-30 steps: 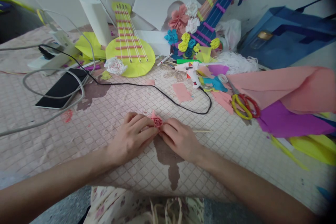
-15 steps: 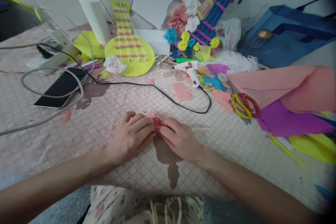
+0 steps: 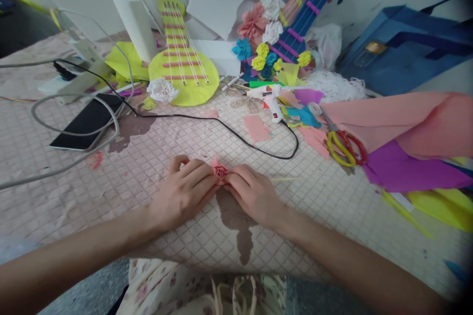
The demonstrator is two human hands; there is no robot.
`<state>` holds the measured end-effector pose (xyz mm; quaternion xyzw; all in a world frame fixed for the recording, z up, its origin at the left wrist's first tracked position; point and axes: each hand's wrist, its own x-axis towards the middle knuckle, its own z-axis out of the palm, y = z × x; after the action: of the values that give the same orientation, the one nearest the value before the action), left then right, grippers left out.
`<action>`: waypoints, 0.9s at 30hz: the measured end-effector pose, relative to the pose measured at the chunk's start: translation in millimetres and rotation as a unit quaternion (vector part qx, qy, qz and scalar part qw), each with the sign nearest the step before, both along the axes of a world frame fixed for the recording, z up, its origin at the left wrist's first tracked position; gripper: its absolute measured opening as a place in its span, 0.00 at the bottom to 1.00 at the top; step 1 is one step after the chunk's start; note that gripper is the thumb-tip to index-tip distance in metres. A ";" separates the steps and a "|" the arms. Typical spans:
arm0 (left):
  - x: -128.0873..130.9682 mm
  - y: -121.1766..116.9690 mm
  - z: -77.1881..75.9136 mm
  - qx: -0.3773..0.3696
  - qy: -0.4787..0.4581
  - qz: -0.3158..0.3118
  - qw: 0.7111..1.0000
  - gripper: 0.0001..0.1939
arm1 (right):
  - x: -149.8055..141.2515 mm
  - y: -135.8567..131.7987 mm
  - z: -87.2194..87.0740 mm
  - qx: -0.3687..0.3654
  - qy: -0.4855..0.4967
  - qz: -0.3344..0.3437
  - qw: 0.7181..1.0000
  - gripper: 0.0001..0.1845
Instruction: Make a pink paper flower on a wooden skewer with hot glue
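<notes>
A small pink paper flower [image 3: 220,171] with a tightly curled centre is held between both hands, just above the near middle of the table. My left hand [image 3: 187,184] pinches its left side, fingers closed and bent. From the right, my right hand [image 3: 252,191] grips the other edge between thumb and fingers. The fingertips cover parts of the petals. A thin pale stick [image 3: 286,179] reaches out to the right behind my right hand; whether it touches the flower, I cannot tell.
A white glue gun [image 3: 272,103] lies at the back with its black cord [image 3: 236,136] looping across the table. Scissors [image 3: 345,148] rest beside pink crepe paper [image 3: 402,118]. A yellow paper guitar [image 3: 192,93], a blue guitar [image 3: 299,19] and a tablet [image 3: 84,125] stand or lie around.
The view has shifted very slightly. Both hands keep their hold on the pink flower, with only tiny finger movement and a little more of its right side showing.
</notes>
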<state>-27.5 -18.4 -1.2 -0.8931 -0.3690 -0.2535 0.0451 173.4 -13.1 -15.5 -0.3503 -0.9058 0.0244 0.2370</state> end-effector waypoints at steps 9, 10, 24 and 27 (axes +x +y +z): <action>0.7 -1.6 0.3 0.009 -0.011 0.020 1.000 0.01 | 0.7 1.0 0.1 0.031 -0.003 0.040 0.999 0.09; 0.8 -1.5 0.2 0.012 -0.012 0.018 1.000 0.01 | 0.8 1.1 0.0 0.031 -0.005 0.043 0.999 0.09; 1.1 -3.9 3.6 0.035 0.016 0.006 0.999 0.09 | 1.8 -0.1 2.0 0.040 0.014 0.041 0.998 0.09; 1.7 -3.6 2.3 0.038 0.010 0.020 0.999 0.07 | 2.9 0.4 1.2 0.036 -0.001 0.052 0.998 0.10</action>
<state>-25.8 -22.0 1.2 -0.8856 -0.3767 -0.2570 0.0878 176.3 -12.6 -14.3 -0.2942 -0.9232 0.0040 0.2470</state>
